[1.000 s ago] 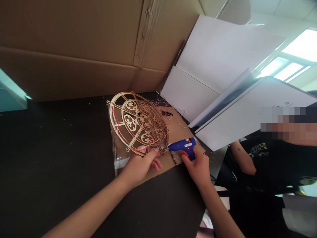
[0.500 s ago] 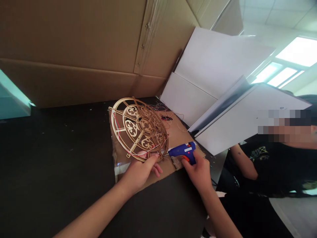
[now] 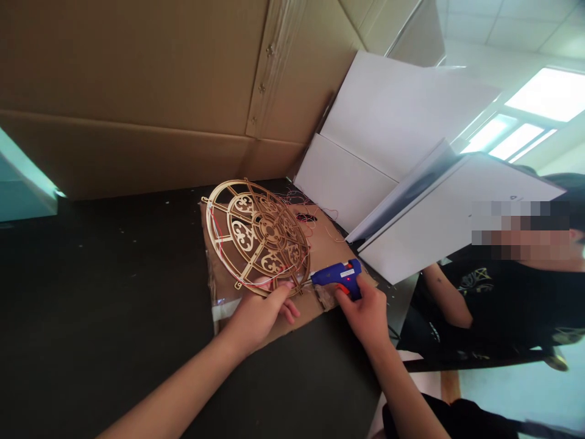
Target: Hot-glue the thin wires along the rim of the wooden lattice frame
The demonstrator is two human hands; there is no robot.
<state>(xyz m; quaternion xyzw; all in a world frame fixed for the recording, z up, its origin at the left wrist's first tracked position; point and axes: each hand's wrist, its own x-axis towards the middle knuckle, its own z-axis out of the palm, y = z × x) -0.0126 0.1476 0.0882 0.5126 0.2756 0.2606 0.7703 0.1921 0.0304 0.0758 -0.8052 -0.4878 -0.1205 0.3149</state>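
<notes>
A round wooden openwork frame [image 3: 249,268] with scrolled cut-outs is held tilted over a cardboard sheet [image 3: 326,238]. My left hand [image 3: 260,311] grips its near rim between thumb and fingers. Red and white wires [image 3: 218,235] run along the rim under my left thumb. My right hand [image 3: 365,311] is closed around the handle of a blue glue gun [image 3: 336,274] with an orange trigger and a lit red light. The gun's nozzle points left at the frame's lower right rim, close to my left fingertips. Whether the nozzle touches the wood I cannot tell.
Loose thin wires [image 3: 299,198] and a small black item [image 3: 306,217] lie behind the frame. A tall cardboard wall [image 3: 137,73] stands behind the dark table [image 3: 114,292]. White panels [image 3: 411,225] lean at the right, where another person [image 3: 503,292] sits.
Both of my hands, the frame and the glue gun stay nearly in place. The view has shifted slightly, and the other person appears a little further left.
</notes>
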